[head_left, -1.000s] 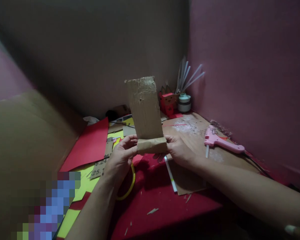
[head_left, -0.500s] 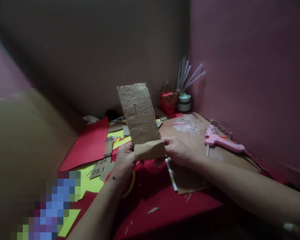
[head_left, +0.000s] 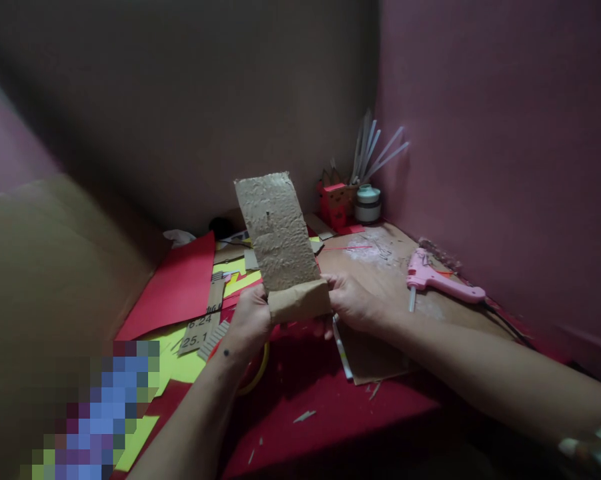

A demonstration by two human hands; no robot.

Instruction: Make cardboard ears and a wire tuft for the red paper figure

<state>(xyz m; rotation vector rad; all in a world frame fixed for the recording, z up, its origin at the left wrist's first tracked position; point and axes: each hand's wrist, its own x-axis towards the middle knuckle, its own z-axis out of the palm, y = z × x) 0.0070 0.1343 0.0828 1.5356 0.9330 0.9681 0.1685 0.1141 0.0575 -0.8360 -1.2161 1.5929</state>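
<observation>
A strip of brown cardboard with a rough, bumpy face stands up between my hands. Its near end is bent into a smoother flap facing me. My left hand is closed on the left edge at the bend, and my right hand pinches the right edge at the same height. Some fingertips of both hands are hidden behind the strip. Below my left wrist, part of a yellow ring shows, with a bit of red beside it.
A pink glue gun lies at the right. White sticks stand near a lidded jar and a red box at the back. Red paper, yellow paper and printed cardboard cover the left. Scraps dot the red cloth.
The top of the cardboard strip has tipped slightly lower, away from me. Both hands keep their hold at the bend. The whole view has shifted a little.
</observation>
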